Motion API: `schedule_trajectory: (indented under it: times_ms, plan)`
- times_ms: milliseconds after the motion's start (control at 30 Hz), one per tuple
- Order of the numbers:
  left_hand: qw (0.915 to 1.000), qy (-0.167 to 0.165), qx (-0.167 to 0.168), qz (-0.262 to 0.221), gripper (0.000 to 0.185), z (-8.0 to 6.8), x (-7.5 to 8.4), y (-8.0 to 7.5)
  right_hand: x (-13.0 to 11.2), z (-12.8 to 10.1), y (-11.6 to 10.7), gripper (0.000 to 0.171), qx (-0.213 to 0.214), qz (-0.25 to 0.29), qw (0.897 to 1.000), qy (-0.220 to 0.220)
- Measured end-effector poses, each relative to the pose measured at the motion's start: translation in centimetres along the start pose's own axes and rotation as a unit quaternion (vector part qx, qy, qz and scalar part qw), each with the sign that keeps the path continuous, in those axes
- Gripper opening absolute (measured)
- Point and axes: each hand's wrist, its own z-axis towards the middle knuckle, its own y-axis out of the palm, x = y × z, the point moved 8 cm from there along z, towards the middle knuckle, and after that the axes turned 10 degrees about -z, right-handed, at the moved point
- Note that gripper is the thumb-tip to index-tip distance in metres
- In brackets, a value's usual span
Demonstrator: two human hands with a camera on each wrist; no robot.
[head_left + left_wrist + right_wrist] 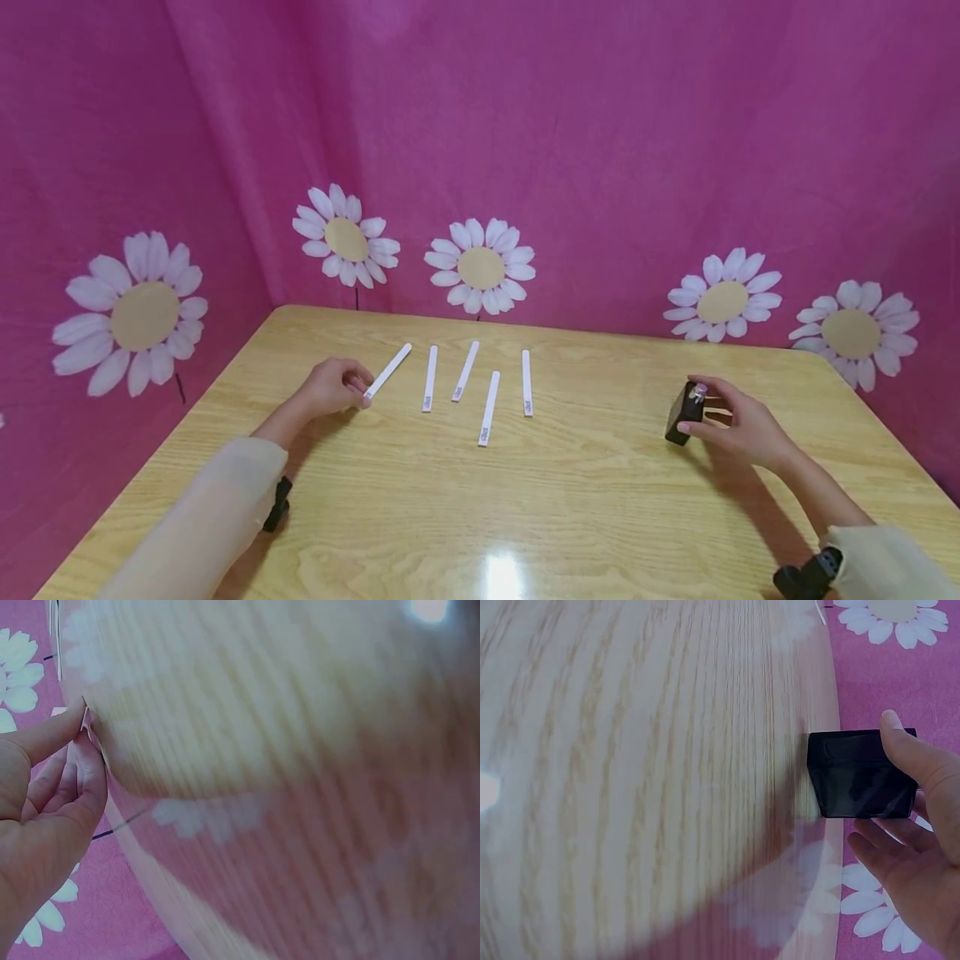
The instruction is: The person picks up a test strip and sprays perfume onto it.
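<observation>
On the left side of the table, my left hand (339, 387) pinches the near, printed end of a white perfume test strip (390, 370) between thumb and finger. That strip slants away to the right; the left wrist view shows the pinching left hand (56, 795) with little of the strip visible. To the right of it lie several more white strips (489, 410), spread apart, each with a small dark print at its near end. At the far right, my right hand (742, 422) grips a black perfume bottle (681, 415) with a metallic spray nozzle (699, 391). Thumb and fingers hold the bottle (862, 776) from opposite sides.
The wooden table (420, 508) reflects a bright light near its front. A magenta curtain (570, 150) printed with large white daisies hangs behind and beside it. A black device (808, 575) is strapped at the right wrist, another (277, 504) at the left.
</observation>
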Motion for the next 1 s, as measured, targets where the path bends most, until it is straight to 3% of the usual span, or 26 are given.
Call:
schedule_trajectory:
  times_ms: [233, 467, 567, 733, 800, 1000]
  plan:
    - [0.9995, -0.027, 0.013, -0.011, 0.018, 0.0, -0.4, 0.3, 0.4, -0.1, 0.7, 0.073, 0.003, 0.012, 1.000, 0.006]
    - [0.9957, -0.059, 0.036, -0.063, 0.024, 0.1, -0.9, 0.2, 0.5, 0.0, 0.9, 0.068, 0.000, 0.015, 1.000, 0.023]
    - [0.9881, -0.081, 0.036, -0.125, 0.028, 0.2, -1.1, 0.4, 0.4, 0.0, 0.9, 0.068, -0.007, 0.008, 0.999, 0.036]
    - [0.9657, -0.104, 0.015, -0.238, 0.033, 0.1, -1.1, 1.0, 0.1, -0.1, 1.2, 0.068, -0.017, 0.031, 0.998, 0.055]
    - [0.9606, -0.107, 0.006, -0.256, 0.034, -0.1, -0.9, 1.3, -0.2, -0.1, 1.2, 0.068, -0.018, 0.043, 0.997, 0.056]
    - [0.9557, -0.101, -0.009, -0.276, 0.039, -0.5, -0.1, 2.1, -1.9, 0.0, 0.9, 0.068, 0.001, 0.057, 0.997, 0.047]
